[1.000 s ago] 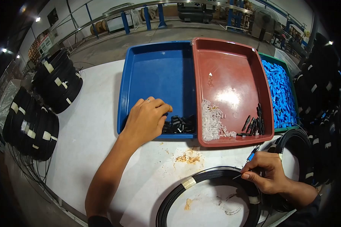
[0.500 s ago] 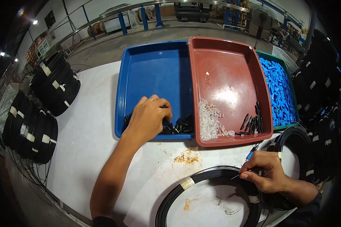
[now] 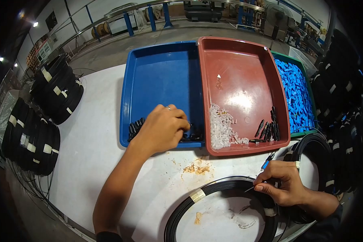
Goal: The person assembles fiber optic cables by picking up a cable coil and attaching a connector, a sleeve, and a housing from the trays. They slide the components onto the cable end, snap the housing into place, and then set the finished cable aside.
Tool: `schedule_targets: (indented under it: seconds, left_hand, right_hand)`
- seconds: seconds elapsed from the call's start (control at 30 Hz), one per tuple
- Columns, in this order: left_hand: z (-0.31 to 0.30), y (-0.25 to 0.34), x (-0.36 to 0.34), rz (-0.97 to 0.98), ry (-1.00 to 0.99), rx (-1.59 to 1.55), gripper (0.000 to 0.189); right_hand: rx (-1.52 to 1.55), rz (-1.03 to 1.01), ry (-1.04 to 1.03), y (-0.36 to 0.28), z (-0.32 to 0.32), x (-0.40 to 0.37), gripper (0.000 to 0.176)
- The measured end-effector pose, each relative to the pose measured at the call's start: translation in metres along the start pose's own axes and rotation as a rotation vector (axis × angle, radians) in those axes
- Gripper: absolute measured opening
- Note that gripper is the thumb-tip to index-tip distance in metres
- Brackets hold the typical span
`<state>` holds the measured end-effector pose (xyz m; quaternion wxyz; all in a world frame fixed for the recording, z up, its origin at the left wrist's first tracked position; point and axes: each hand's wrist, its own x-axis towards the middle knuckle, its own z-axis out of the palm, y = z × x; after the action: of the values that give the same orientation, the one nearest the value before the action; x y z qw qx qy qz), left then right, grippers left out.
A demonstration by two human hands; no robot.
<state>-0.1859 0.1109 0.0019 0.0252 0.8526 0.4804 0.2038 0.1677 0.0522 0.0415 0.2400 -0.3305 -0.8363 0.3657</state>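
Note:
My left hand [image 3: 161, 129], a ring on one finger, reaches over the front edge of the blue tray [image 3: 161, 76]. Its fingers are curled down among small black plastic parts [image 3: 135, 128]; the fingertips are hidden, so what they hold does not show. My right hand [image 3: 282, 182] is closed in a pinch on a thin black cable [image 3: 250, 188], whose end sticks out to the left. Below that hand lies a coil of black cable [image 3: 173, 221] bound with pale tape. A small blue connector [image 3: 265, 164] shows just above the right hand.
The red tray [image 3: 238, 60] holds small clear sleeves [image 3: 222, 131] and slim black parts [image 3: 272, 131]. A green bin [image 3: 306, 131] is full of blue pieces [image 3: 295, 94]. Taped cable coils stand at left [image 3: 32, 139] and right [image 3: 316, 141]. Yellowish crumbs [image 3: 197, 167] mark the white table.
My left hand has shifted slightly right and down in the blue tray, uncovering more black parts at its left. My right hand keeps its pinch on the cable, almost unmoved.

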Motion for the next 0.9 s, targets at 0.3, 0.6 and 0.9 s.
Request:
schedule_targets:
  seconds: [0.3, 0.6, 0.9]
  left_hand:
    - [-0.017, -0.003, -0.008, -0.104, 0.134, 0.090, 0.026]
    - [-0.028, 0.007, -0.026, -0.057, 0.032, 0.116, 0.026]
    - [-0.040, 0.012, -0.011, -0.445, -0.404, -0.291, 0.041]
  right_hand:
    - [0.006, 0.013, -0.005, -0.001, 0.000, 0.001, 0.009]
    - [0.020, -0.020, 0.010, 0.002, 0.001, 0.000, 0.009]
    - [0.014, 0.027, 0.007, -0.001, 0.000, 0.002, 0.008]
